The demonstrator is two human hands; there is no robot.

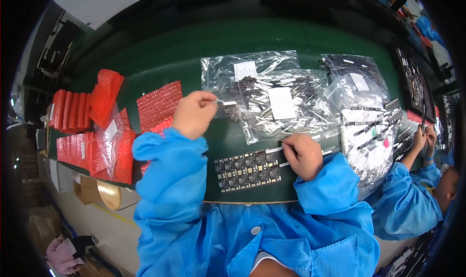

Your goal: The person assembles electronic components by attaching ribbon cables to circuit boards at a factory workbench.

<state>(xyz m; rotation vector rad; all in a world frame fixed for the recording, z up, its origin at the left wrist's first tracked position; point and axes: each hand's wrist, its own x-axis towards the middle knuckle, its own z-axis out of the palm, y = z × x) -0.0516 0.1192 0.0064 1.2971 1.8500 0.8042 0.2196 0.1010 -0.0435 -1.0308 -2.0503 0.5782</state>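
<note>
Our left hand has its fingers pinched together beside a thin, pale strip; we cannot tell whether they grip it. Our right hand has curled fingers near the upper right corner of the dark circuit panel, by another pale strip; its grasp is unclear too. The panel lies flat on the green bench, below a clear bag of strips. We would do best to handle strips lightly by their ends, steady the panel's edge and keep our sleeves off its parts.
</note>
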